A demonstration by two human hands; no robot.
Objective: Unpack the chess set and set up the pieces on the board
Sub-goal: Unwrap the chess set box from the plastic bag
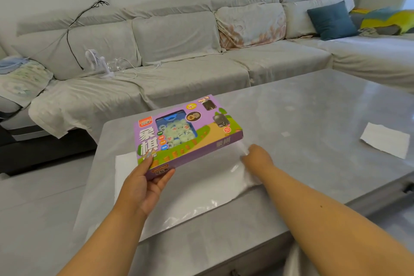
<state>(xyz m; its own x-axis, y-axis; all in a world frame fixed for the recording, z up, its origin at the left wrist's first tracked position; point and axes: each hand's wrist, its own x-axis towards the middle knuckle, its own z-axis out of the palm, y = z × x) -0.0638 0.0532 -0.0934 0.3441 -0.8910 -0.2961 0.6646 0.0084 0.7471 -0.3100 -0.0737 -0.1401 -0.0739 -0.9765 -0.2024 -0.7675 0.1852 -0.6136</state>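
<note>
Here the left hand (143, 184) grips the near corner of the purple chess box (188, 130), thumb on top and fingers curled beneath, holding it tilted above the counter (313, 105). The right hand (257, 155) pinches clear plastic wrap (201, 188) just beside the box's near right corner.

A long grey sofa (179, 56) runs beyond the hands, across the far side of the grey desk (313, 105). A small white fan (98, 63) stands on its seat, far left of them. A blue cushion (332, 20) leans far right. A white paper sheet (385, 140) lies on the desk, right of the hands.
</note>
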